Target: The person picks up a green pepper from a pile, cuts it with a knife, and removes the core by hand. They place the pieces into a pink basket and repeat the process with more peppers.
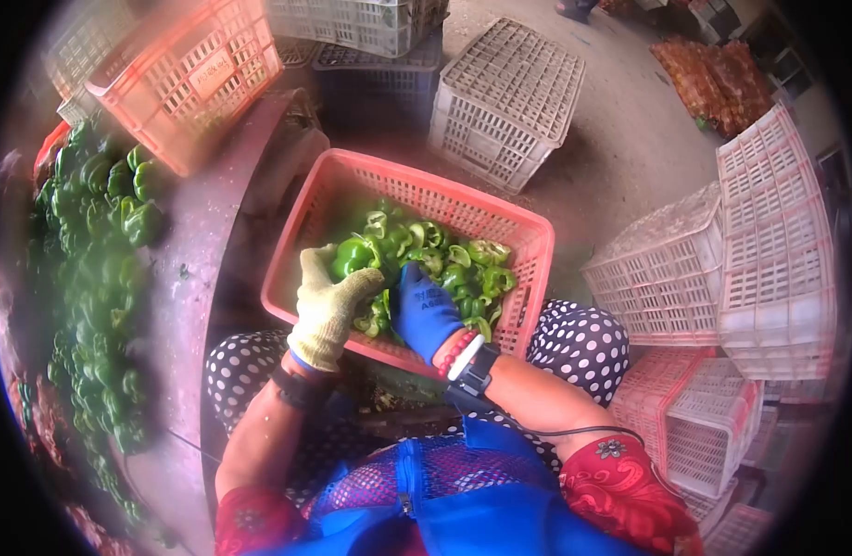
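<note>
Over a red plastic basket (491, 211) full of cut green pepper pieces (458, 278), both gloved hands are close together. My left hand (327, 306), in a cream knitted glove, is closed round a green pepper (353, 258), with the thumb against its near side. My right hand (424, 313), in a blue glove, has its fingers bent down at the pepper's right side. Its fingertips and whatever they hold are hidden. The basket sits in front of my knees, in dotted trousers.
A heap of whole green peppers (97, 278) lies on a table (189, 269) at the left, with a red crate (199, 79) at its far end. White crates (509, 88) stand ahead, and more crates (667, 269) are stacked at the right. Filled net sacks (713, 83) lie far right.
</note>
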`<state>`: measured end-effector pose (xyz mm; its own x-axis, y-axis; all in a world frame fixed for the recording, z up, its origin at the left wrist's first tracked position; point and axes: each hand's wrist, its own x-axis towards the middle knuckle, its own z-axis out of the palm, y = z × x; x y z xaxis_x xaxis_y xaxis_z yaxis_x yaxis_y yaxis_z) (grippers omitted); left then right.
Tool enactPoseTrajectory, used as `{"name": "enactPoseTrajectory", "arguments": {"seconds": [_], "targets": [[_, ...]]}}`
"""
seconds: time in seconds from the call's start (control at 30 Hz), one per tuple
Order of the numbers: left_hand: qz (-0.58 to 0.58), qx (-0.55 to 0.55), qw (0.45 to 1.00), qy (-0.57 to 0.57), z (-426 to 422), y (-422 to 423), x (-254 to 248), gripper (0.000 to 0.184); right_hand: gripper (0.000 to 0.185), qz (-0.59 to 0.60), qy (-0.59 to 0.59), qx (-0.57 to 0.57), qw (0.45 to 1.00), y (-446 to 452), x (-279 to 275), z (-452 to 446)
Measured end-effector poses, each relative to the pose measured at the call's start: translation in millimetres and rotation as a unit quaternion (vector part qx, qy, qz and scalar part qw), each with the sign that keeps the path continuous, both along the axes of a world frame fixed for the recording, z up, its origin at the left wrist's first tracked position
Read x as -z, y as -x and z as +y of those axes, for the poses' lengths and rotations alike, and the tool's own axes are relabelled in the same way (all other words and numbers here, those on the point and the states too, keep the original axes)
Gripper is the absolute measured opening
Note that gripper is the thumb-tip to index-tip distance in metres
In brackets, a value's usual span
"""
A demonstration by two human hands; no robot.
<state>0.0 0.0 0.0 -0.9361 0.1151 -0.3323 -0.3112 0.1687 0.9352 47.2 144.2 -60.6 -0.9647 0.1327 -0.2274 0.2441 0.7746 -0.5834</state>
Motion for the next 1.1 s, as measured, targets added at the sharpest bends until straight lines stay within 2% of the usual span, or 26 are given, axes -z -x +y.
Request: {"name": "enactPoseTrajectory", "arguments": {"seconds": [0.07,0.1,0.17,0.23,0.3,0.33,0.4,0.43,0.47,0.5,0.53,0.57,0.6,0.63,0.73,0.8,0.9,0.93,0.97,1.03,1.07,1.1], "targets": [[0.019,0.0,1.0,0.015,-1.1,1.8,13.0,0.056,0.033,-0.048,0.02,-0.004,0.999,1.5,-8.9,-0.2],[0.022,-0.004,0.999,0.024,-14.4,-2.9,4.9,0.056,0.031,-0.003,0.041,-0.001,0.999,-5.8,-4.3,-16.8],[0.038,-0.015,0.999,-0.036,-6.7,-0.3,4.9,0.058,0.027,0.096,0.001,0.008,0.995,-8.2,11.2,-9.3],[-0.096,-0.027,0.975,-0.201,-3.1,0.4,-5.3,0.043,0.024,0.054,-0.031,-0.01,0.998,-13.3,50.1,8.1],[-0.008,-0.018,0.981,-0.193,-12.1,6.9,-17.1,0.04,0.031,-0.01,-0.087,-0.071,0.994,-28.6,82.4,14.7],[0.029,-0.048,0.975,-0.216,-11.9,12.2,-21.2,0.041,0.032,-0.009,-0.14,-0.075,0.987,-31.7,75.4,6.6],[0.006,-0.011,0.971,-0.239,-21.6,21.8,-26.9,0.043,0.028,-0.149,-0.035,-0.025,0.988,-22.1,64.7,10.5],[-0.006,0.01,0.968,-0.25,-24.8,23.9,-27.9,0.043,0.03,-0.193,0.15,-0.017,0.97,-17.5,71.8,16.7],[0.002,0.024,0.964,-0.266,-23.4,26.6,-23.1,0.049,0.032,-0.25,0.319,0.012,0.914,-12.2,77.0,23.0],[-0.019,0.13,0.943,-0.305,-29.9,37.9,-19.4,0.056,0.036,-0.268,0.601,0.025,0.752,-1.8,79.7,28.0],[-0.028,0.107,0.945,-0.308,-27.7,35.9,-11.1,0.058,0.04,-0.253,0.719,0.049,0.646,1.6,81.9,31.0],[-0.037,0.082,0.946,-0.312,-24.8,32.2,-5.0,0.06,0.043,-0.248,0.817,0.068,0.516,4.9,84.9,34.2],[-0.056,0.125,0.94,-0.313,-24.3,31.8,-8.9,0.06,0.047,-0.235,0.815,0.105,0.52,13.7,18.6,29.3],[-0.047,0.14,0.946,-0.288,-21.6,30.6,-3.1,0.06,0.05,-0.223,0.811,0.142,0.522,19.0,-18.7,26.9],[0.007,0.118,0.968,-0.223,-14.4,25.4,-15.0,0.059,0.047,-0.164,0.827,0.124,0.523,21.1,-22.9,35.9],[0.051,0.103,0.983,-0.142,-20.2,21.1,-30.6,0.058,0.044,-0.118,0.799,0.134,0.575,27.1,-26.2,38.7],[0.028,0.12,0.988,-0.097,-30.2,20.7,-27.6,0.059,0.042,-0.041,0.741,0.097,0.663,29.2,-27.6,45.7],[0.046,0.11,0.99,-0.07,-27.7,19.0,-30.5,0.052,0.043,-0.016,0.714,0.101,0.693,25.5,-29.3,43.7],[0.028,0.104,0.994,-0.036,-25.2,18.8,-31.3,0.048,0.043,0.011,0.686,0.104,0.72,22.8,-29.6,41.1],[-0.007,0.091,0.995,0.028,-22.2,21.5,-32.9,0.041,0.041,0.033,0.665,0.113,0.738,22.2,-29.8,33.7],[-0.033,0.113,0.993,0.024,-23.9,22.7,-34.9,0.033,0.042,0.044,0.659,0.108,0.743,20.7,-32.9,31.4],[-0.066,0.119,0.991,-0.011,-24.6,24.1,-34.5,0.032,0.043,0.055,0.653,0.104,0.748,19.6,-35.0,29.8]]}}
